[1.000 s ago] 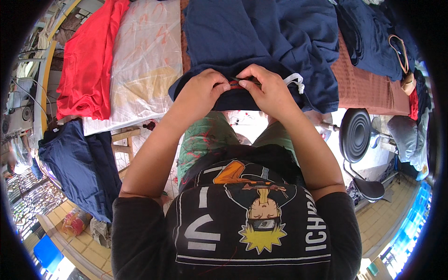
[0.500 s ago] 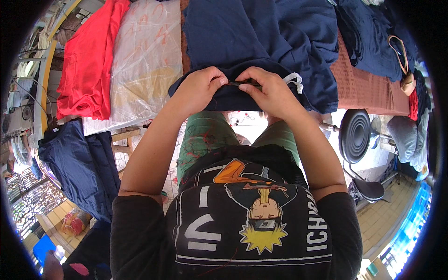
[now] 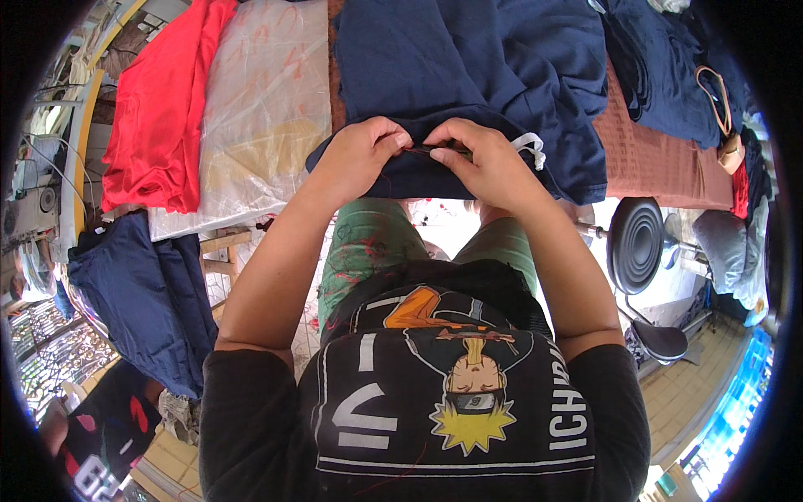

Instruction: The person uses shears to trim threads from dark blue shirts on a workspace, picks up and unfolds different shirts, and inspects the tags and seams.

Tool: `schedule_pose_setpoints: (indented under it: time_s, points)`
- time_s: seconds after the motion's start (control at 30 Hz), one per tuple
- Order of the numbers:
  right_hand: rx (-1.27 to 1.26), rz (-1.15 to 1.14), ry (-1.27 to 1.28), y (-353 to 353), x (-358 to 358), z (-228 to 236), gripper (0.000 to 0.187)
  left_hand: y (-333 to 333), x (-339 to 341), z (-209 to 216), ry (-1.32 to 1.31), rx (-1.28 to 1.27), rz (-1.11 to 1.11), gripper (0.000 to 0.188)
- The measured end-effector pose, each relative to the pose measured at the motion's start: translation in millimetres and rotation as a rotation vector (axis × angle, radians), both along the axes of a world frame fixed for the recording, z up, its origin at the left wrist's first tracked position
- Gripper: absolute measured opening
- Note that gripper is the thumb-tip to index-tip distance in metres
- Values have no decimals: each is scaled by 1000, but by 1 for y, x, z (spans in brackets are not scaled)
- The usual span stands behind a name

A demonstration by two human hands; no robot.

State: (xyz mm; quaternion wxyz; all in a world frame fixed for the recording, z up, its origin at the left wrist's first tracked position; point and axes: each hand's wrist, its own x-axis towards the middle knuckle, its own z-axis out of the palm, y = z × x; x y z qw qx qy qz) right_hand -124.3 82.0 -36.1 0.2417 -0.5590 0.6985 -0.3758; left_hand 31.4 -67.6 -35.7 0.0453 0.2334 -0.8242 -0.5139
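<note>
A navy blue garment [image 3: 477, 63] with a white drawstring [image 3: 531, 147] lies over the table's near edge, its front part bunched up. My left hand [image 3: 365, 157] is closed in a pinch on the garment's folded edge. Close by on the right, my right hand [image 3: 483, 161] is closed around a thin dark pointed tool, mostly hidden in the fingers. The tool's tip points at my left fingertips. Fine reddish thread shows between the hands and hangs over the navy cloth.
To the left lie red cloth [image 3: 163, 109] and a plastic-wrapped package [image 3: 261, 109]. Navy clothes [image 3: 661, 71] are piled at right on the brown tablecloth [image 3: 657, 163]. Navy cloth [image 3: 142, 293] hangs at left; a black round seat [image 3: 634, 245] stands at right. Another person [image 3: 109, 427] is at lower left.
My hands stay almost in place, with only slight finger movement. At lower left, the other person has shifted, and more of their dark patterned shirt shows.
</note>
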Motion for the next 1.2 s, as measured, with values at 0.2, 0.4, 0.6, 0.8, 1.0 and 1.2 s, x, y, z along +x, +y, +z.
schedule_pose_setpoints:
  time_s: [0.2, 0.4, 0.6, 0.8, 1.0, 1.2]
  points:
    - [4, 51, 20, -4, 0, 1, 17, 3, -1, 1, 14, 31, 49, 26]
    - [-34, 63, 38, -8, 3, 3, 15, 2, -1, 2, -10, -39, 40, 27]
    - [6, 42, 171, 1, -1, 18, 15, -18, 32, 81, -331, 81, -430, 26]
    - [-95, -16, -43, -1, 4, 30, 15, 1, 51, 77, -71, -295, -246, 19]
    - [-72, -13, -12, -4, 11, 3, 15, 26, 25, 1, 236, -547, 67, 18]
    - [-48, -30, 7, -2, 10, -2, 15, 26, 23, -7, 238, -548, 90, 15]
